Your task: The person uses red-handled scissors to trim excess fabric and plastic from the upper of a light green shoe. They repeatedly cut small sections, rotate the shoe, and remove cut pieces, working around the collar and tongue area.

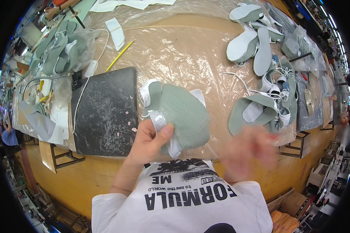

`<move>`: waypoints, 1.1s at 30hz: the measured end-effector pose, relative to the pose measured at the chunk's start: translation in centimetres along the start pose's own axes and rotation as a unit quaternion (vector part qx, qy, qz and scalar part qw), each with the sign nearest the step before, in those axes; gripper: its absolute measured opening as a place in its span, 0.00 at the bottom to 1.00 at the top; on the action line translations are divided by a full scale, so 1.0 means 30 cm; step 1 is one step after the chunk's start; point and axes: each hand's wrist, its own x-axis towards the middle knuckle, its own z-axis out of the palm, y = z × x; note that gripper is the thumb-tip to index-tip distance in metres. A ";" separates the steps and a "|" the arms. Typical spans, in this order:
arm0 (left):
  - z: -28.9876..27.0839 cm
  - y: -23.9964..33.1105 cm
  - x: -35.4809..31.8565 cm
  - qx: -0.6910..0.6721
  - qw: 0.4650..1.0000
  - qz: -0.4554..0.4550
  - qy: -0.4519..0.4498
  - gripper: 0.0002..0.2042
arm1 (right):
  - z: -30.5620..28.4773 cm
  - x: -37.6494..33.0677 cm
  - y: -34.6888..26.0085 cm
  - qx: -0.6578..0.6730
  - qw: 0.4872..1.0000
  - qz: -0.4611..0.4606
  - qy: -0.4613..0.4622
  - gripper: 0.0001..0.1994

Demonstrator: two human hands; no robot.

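Observation:
My left hand (148, 140) is closed on a grey-green knit shoe upper (184, 112), with the thumb on top along its white edge. The upper spreads out flat over the plastic-covered table in front of me, and a white piece (198, 95) shows from under its far right side. Smeared by motion, my right hand (251, 149) is at the table's near edge, right of the upper. Its fingers are too blurred to read. Just beyond it lies another grey-green upper (240, 110) with a pale inner patch, beside a heap of laced uppers (286, 91).
A black board (105, 112) lies left of the upper, with a white cord (81, 101) across it. Beyond are a yellow pencil (119, 55) and a white piece (115, 34). More uppers (58, 50) pile up far left; pale-soled shoes (242, 46) lie far right. A person's arm (60, 7) shows at the far left.

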 end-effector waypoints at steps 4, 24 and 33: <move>0.016 0.055 -0.033 0.045 0.999 0.002 0.024 0.13 | -0.046 0.071 0.079 -0.440 0.860 -0.026 0.256 0.09; 0.040 0.014 -0.007 0.380 0.912 0.061 -0.139 0.08 | 0.084 0.042 -0.001 -0.284 0.912 -0.186 0.229 0.10; 0.000 -0.004 -0.013 0.396 0.906 0.042 -0.144 0.15 | 0.168 0.030 0.049 -0.127 0.990 -0.051 0.044 0.20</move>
